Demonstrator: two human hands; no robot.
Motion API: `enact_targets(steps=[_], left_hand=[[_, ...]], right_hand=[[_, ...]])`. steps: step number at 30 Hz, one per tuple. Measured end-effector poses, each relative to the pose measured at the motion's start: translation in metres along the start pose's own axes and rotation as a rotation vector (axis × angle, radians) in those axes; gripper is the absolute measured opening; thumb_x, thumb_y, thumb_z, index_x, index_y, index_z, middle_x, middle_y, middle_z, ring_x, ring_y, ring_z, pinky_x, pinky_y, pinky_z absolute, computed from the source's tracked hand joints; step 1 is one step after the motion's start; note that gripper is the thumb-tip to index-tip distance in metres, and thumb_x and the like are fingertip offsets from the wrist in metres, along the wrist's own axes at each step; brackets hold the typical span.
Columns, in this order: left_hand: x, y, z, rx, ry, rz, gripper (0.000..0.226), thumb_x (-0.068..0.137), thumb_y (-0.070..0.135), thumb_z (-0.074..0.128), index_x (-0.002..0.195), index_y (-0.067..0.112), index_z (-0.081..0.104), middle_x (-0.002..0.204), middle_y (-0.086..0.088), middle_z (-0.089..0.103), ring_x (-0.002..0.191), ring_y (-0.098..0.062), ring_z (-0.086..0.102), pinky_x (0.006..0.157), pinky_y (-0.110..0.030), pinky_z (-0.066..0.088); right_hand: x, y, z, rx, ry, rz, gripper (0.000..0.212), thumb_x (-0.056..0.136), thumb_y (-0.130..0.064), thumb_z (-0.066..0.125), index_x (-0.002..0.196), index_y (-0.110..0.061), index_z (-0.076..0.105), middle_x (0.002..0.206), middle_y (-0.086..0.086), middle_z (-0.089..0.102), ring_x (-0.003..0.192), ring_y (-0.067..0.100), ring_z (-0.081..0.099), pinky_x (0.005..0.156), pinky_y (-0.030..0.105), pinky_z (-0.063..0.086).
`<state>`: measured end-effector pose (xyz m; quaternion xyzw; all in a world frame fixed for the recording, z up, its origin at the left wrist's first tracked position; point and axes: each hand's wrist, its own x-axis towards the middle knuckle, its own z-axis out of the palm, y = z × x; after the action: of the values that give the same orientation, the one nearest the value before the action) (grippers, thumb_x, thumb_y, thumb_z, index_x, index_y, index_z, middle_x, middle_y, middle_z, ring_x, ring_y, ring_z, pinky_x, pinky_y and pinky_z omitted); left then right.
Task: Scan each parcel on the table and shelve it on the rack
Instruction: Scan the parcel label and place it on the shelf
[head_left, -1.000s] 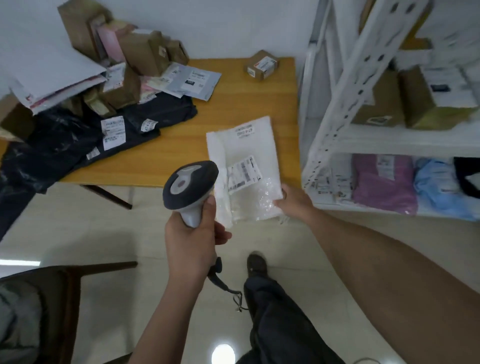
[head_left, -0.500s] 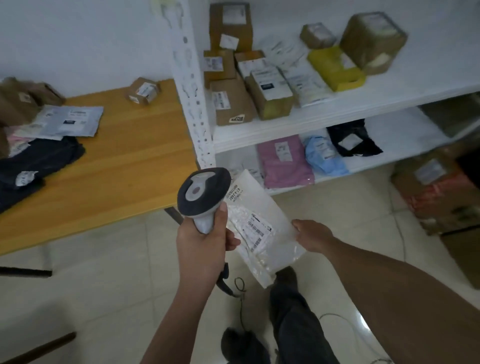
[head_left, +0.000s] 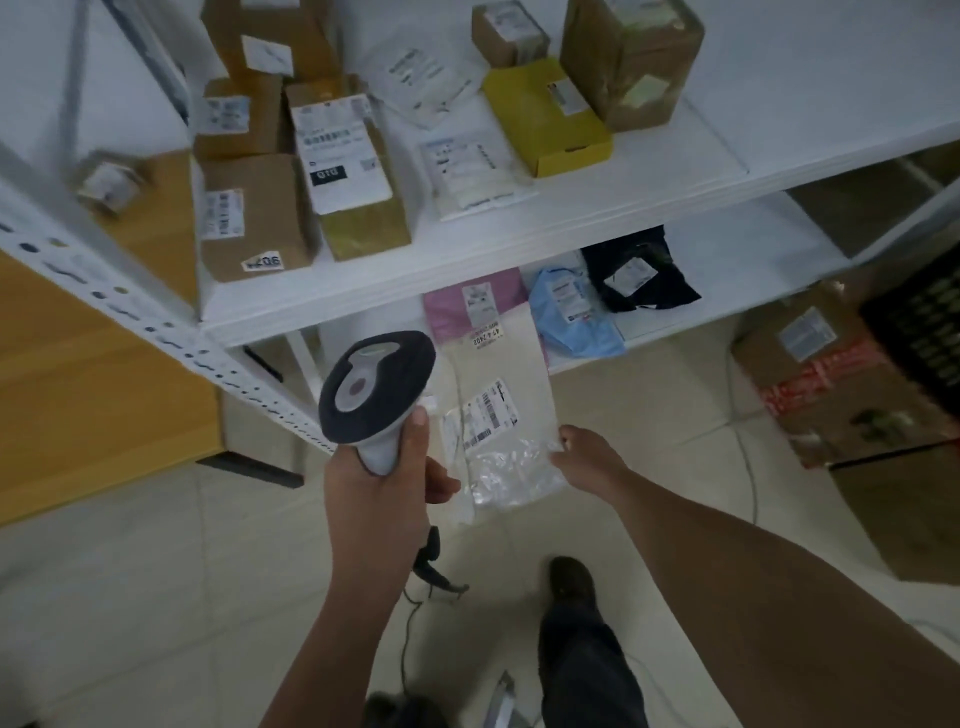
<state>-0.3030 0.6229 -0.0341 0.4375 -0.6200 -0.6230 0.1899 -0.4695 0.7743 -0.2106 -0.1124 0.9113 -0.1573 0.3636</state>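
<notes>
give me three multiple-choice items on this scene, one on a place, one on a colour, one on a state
1. Where does the pink plastic mailer lie?
A. lower rack shelf
B. upper rack shelf
C. floor

2. What colour is the flat box on the upper shelf?
A. red
B. yellow
C. green

3. What is the right hand doing?
A. hanging free
B. pressing the table
C. holding the white plastic parcel

Answers: 1 A, it lies beside the blue mailer under the upper shelf; 2 B, its lid is yellow; 3 C, its fingers pinch the parcel's edge.
</notes>
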Motion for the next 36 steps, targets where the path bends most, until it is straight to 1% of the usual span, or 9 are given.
enact_targets(steps=[6,11,15,19,22,27,30,33,36], left_hand=[[0.04,-0.037,0.075,-0.001,0.116,-0.078,0.036,0.094,0.03,0.062,0.07,0.005,0.063,0.05,-0.005,0.063,0.049,-0.022,0.067,0.048,-0.022,0.053],[0.086,-0.074,0.093,-0.054,0.18,-0.122,0.034,0.094,0.031,0.061,0.073,0.006,0.061,0.051,-0.003,0.062,0.049,-0.02,0.067,0.046,-0.02,0.052],[0.136,-0.118,0.09,-0.065,0.218,-0.093,0.029,0.094,0.034,0.061,0.081,0.007,0.062,0.054,-0.005,0.063,0.05,-0.019,0.067,0.047,-0.019,0.051],[0.196,-0.173,0.077,-0.08,0.259,-0.042,0.027,0.094,0.033,0.062,0.082,0.009,0.062,0.055,-0.008,0.063,0.05,-0.021,0.067,0.051,-0.027,0.057],[0.239,-0.212,0.067,-0.089,0.275,-0.019,0.032,0.093,0.035,0.063,0.082,0.006,0.062,0.054,-0.007,0.063,0.049,-0.021,0.067,0.053,-0.031,0.058],[0.294,-0.261,0.055,-0.112,0.273,0.022,0.033,0.092,0.036,0.063,0.081,0.005,0.063,0.05,-0.003,0.062,0.049,-0.021,0.068,0.047,-0.021,0.052],[0.316,-0.281,0.05,-0.125,0.264,0.041,0.031,0.092,0.035,0.064,0.078,0.007,0.062,0.049,-0.003,0.061,0.048,-0.021,0.067,0.045,-0.02,0.05],[0.331,-0.294,0.047,-0.118,0.254,0.064,0.029,0.092,0.032,0.065,0.077,0.007,0.062,0.048,-0.003,0.06,0.047,-0.021,0.066,0.045,-0.021,0.051],[0.339,-0.301,0.045,-0.112,0.251,0.062,0.031,0.091,0.032,0.065,0.077,0.004,0.063,0.049,-0.004,0.061,0.048,-0.022,0.066,0.046,-0.021,0.051]], right_hand=[[0.083,0.003,-0.03,0.042,-0.023,-0.132,0.034,0.1,-0.03,0.046,0.131,-0.016,0.05,0.129,0.011,0.058,0.113,0.031,0.056,0.093,0.039,0.047],[0.154,-0.04,-0.019,0.165,0.034,-0.206,0.032,0.102,-0.023,0.043,0.132,-0.014,0.049,0.127,0.011,0.058,0.11,0.029,0.056,0.089,0.037,0.047],[0.22,-0.085,0.012,0.349,0.056,-0.244,0.037,0.101,-0.019,0.047,0.137,-0.012,0.048,0.118,0.004,0.055,0.098,0.019,0.053,0.071,0.025,0.042],[0.287,-0.128,0.053,0.46,0.083,-0.285,0.038,0.101,-0.016,0.048,0.137,-0.007,0.048,0.13,0.01,0.057,0.104,0.02,0.057,0.078,0.022,0.039],[0.336,-0.156,0.083,0.495,0.073,-0.317,0.036,0.102,-0.016,0.047,0.136,-0.005,0.049,0.129,0.01,0.057,0.079,0.01,0.053,0.065,0.022,0.044],[0.403,-0.194,0.127,0.538,0.031,-0.35,0.039,0.102,-0.018,0.047,0.14,-0.009,0.045,0.132,0.01,0.055,0.077,0.011,0.052,0.053,0.02,0.039],[0.428,-0.213,0.141,0.571,0.072,-0.377,0.039,0.102,-0.014,0.048,0.14,-0.007,0.045,0.131,0.012,0.054,0.073,0.008,0.05,0.057,0.019,0.043],[0.449,-0.224,0.148,0.601,0.16,-0.389,0.042,0.098,-0.013,0.055,0.139,-0.006,0.047,0.135,0.016,0.053,0.098,0.022,0.06,0.074,0.028,0.053],[0.461,-0.227,0.155,0.665,0.248,-0.36,0.046,0.089,-0.009,0.067,0.132,-0.011,0.053,0.118,0.014,0.062,0.097,0.025,0.064,0.071,0.028,0.055]])
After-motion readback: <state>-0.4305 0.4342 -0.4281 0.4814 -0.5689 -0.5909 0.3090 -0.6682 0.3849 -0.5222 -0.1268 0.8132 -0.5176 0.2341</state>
